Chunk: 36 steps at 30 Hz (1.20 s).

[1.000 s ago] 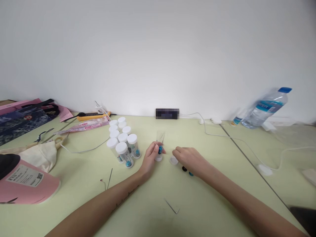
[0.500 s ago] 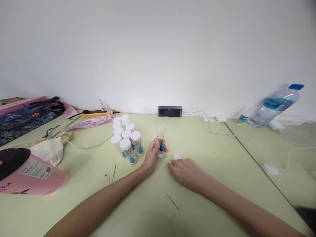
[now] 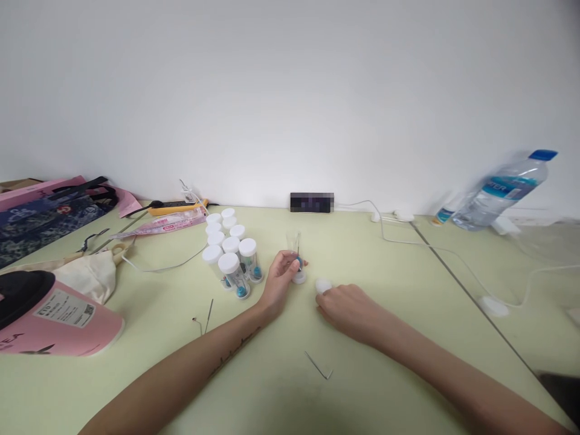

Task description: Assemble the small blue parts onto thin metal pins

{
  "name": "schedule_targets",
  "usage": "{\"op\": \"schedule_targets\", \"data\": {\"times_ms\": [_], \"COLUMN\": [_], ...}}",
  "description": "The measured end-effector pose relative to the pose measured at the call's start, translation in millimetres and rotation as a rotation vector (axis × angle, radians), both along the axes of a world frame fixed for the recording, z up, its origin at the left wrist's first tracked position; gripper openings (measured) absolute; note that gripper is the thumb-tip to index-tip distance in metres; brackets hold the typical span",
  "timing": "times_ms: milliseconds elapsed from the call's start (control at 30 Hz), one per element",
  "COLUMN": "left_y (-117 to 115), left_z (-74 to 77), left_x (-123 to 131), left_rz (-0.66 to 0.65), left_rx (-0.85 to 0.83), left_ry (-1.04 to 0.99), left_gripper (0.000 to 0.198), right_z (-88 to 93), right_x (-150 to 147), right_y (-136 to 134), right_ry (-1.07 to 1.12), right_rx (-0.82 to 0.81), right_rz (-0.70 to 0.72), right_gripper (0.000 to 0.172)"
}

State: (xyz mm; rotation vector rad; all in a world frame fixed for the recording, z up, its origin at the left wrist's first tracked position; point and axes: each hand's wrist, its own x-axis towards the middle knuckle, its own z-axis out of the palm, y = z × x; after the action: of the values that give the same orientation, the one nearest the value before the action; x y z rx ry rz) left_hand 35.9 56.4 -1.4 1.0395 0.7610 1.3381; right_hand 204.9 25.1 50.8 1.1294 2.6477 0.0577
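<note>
- The left hand [image 3: 280, 277] wraps its fingers around a small clear plastic vial [image 3: 295, 244], which stands upright on the pale green matte tabletop [image 3: 389, 260].
- The right hand [image 3: 348, 307] curls its fingers downward. A round white plastic cap [image 3: 323, 285] lies at their tips, and I cannot tell whether they grip it.
- A cluster of white-capped clear vials [image 3: 230, 257] stands left of the left fingers.
- A plain white wall [image 3: 290, 90] rises beyond all the fingers.

The pale green table [image 3: 272, 399] carries a cluster of white-capped vials [image 3: 229, 257] towards its far edge. A clear vial [image 3: 295, 251] and a loose white cap [image 3: 323, 285] sit mid-table, and a bent wire [image 3: 318, 365] lies nearer the front edge. A pink bag [image 3: 58, 320] is at the left edge and a water bottle [image 3: 501, 190] in the far right corner.
</note>
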Motion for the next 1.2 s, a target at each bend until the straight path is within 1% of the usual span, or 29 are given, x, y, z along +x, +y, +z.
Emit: {"op": "schedule_targets", "data": {"times_ms": [100,300,500,633,800,967,1067,1133,1200], "left_y": [1.1,1.0,-0.4,-0.7,-1.3,-2.5,-2.7,-2.7,-3.0], "left_z": [-1.3,-1.1,1.2,1.8,2.0,2.1,2.7,3.5,4.6], "left_x": [0.6,1.7,1.8,1.7,1.8,2.5,2.9,3.3,3.6], "left_rz": [0.005,0.029,0.043,0.04,0.037,0.042,0.044,0.047,0.05], "left_rx": [0.012,0.028,0.026,0.03,0.025,0.017,0.017,0.016,0.016], "left_ry": [0.007,0.041,0.069,0.078,0.08,0.071,0.063,0.058,0.052], "left_gripper": [0.022,0.025,0.025,0.024,0.024,0.024,0.023,0.023,0.023], "right_z": [-4.9,-9.9,-21.2,-22.9,-18.6,-10.9,-0.4,8.7,16.4], "right_x": [-2.8,-7.0,-11.5,-10.6,-10.9,-13.3,-8.7,-2.8,3.8], "right_y": [-2.8,-9.0,-13.4,-12.7,-12.3,-12.2,-8.5,-3.2,4.2], "right_ry": [-0.01,-0.01,-0.014,0.0,0.02,0.037,0.056,0.072,0.086], "right_rx": [-0.007,0.03,0.057,0.066,0.061,0.038,0.022,0.037,0.079], "right_rz": [0.002,-0.034,-0.057,-0.062,-0.077,-0.119,-0.112,-0.117,-0.154], "right_gripper": [0.017,0.018,0.018,0.016,0.014,0.026,0.031,0.029,0.023]}}
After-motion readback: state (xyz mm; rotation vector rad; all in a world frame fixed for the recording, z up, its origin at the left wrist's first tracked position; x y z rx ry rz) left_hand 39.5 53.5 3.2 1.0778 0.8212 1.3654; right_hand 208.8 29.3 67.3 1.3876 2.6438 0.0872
